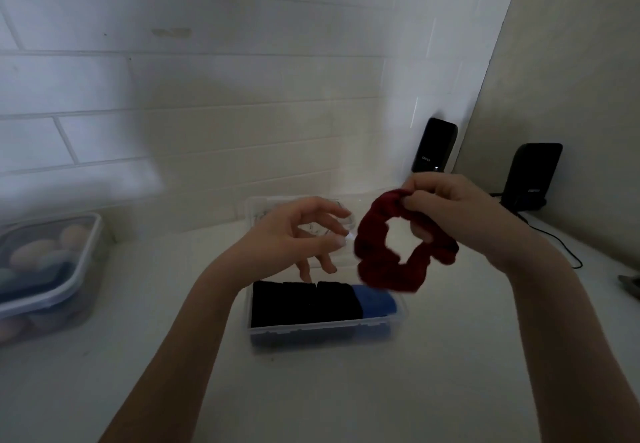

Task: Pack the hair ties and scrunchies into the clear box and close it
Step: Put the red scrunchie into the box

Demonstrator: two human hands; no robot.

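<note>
A dark red scrunchie (381, 262) hangs in the air above the clear box (322, 330), pinched at its top by my right hand (446, 210). My left hand (294, 234) hovers just left of the scrunchie with fingers spread and loosely bent, holding nothing. The box stands open on the white counter and holds black scrunchies (301, 302) on the left and a blue one (375, 300) at its right end. Its clear lid (263, 207) stands up behind my left hand, partly hidden.
A lidded clear container (52, 269) with rounded pastel items sits at the left edge. Two black speakers (434, 146) (531, 176) stand at the back right by the wall, with a cable (561, 248) trailing across the counter. A tiled wall rises close behind the box.
</note>
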